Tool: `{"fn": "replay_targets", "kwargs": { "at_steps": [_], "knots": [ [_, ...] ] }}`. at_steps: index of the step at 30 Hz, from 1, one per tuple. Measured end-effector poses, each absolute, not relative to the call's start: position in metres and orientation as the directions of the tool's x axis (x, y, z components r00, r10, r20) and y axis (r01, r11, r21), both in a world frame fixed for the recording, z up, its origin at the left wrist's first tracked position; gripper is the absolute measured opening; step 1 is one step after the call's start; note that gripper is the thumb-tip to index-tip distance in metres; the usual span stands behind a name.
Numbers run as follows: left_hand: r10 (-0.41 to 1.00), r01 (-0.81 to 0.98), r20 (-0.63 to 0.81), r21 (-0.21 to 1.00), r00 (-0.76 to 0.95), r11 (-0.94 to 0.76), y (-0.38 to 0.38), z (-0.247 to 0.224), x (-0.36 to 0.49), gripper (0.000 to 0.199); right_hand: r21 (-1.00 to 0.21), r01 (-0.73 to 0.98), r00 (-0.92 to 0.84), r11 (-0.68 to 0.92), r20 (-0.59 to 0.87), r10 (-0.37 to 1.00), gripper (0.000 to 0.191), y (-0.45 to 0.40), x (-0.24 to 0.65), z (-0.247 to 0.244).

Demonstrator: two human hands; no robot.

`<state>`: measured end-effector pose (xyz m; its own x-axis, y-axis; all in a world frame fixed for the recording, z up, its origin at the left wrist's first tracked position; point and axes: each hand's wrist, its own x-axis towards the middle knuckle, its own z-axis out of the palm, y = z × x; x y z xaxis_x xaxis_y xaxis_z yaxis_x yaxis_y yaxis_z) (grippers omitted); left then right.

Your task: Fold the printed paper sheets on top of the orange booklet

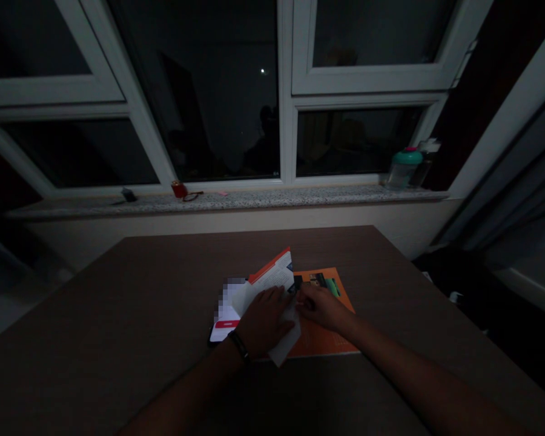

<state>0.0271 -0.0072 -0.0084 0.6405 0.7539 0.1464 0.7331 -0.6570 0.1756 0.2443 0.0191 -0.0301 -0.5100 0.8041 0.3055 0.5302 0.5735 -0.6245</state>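
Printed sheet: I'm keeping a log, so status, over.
Left hand spread on printed sheet. Right hand curled at its right edge, grip unclear. Lit phone partly covered by sheet. Orange printed piece beneath right hand.

phone (229, 312) left of booklet (324, 332) on table (140, 315), windowsill (277, 197) behind, bottle (400, 172) at its right end

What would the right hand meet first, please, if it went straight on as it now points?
The right hand would probably meet the folded sheet first, perhaps touching it now, then the left hand; the dim picture leaves depth unclear.
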Motion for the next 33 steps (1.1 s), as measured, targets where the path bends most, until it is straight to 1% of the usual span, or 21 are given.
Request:
{"fn": "replay_targets", "kwargs": {
  "at_steps": [2,5,10,12,15,18,21,27,31,33],
  "knots": [
    [0.755,0.736,0.145,0.167,0.639,-0.656,-0.006,-0.011,0.027,0.053,-0.624,0.531,-0.496,0.573,0.320,0.807,0.016,0.022,0.244,-0.032],
    [0.756,0.739,0.150,0.158,0.637,-0.655,-0.006,-0.013,0.027,0.054,-0.626,0.509,-0.526,0.591,0.317,0.789,0.017,0.021,0.245,-0.033],
    [0.756,0.739,0.155,0.158,0.636,-0.655,-0.007,-0.011,0.027,0.052,-0.669,0.417,-0.667,0.615,0.234,0.707,0.013,0.009,0.249,-0.026],
    [0.756,0.739,0.149,0.162,0.637,-0.654,-0.008,-0.010,0.027,0.052,-0.667,0.408,-0.697,0.623,0.214,0.685,0.014,0.007,0.250,-0.023],
    [0.760,0.741,0.145,0.170,0.634,-0.650,-0.008,-0.009,0.028,0.051,-0.648,0.468,-0.649,0.601,0.209,0.731,0.013,0.008,0.248,-0.023],
    [0.760,0.741,0.147,0.171,0.633,-0.650,-0.007,-0.010,0.027,0.050,-0.610,0.542,-0.547,0.578,0.266,0.794,0.014,0.014,0.245,-0.028],
    [0.762,0.743,0.147,0.169,0.631,-0.648,-0.007,-0.010,0.027,0.050,-0.602,0.550,-0.518,0.579,0.298,0.802,0.015,0.018,0.244,-0.032],
    [0.770,0.750,0.123,0.172,0.627,-0.638,-0.008,-0.007,0.028,0.051,-0.681,0.417,-0.654,0.602,0.235,0.719,0.013,0.011,0.248,-0.029],
    [0.758,0.740,0.142,0.166,0.637,-0.652,-0.008,-0.007,0.028,0.052,-0.677,0.380,-0.720,0.631,0.212,0.661,0.011,0.006,0.250,-0.024],
    [0.753,0.734,0.148,0.166,0.641,-0.658,-0.008,-0.008,0.028,0.052,-0.700,0.368,-0.729,0.612,0.192,0.657,0.011,0.005,0.250,-0.024]
  ]
}}
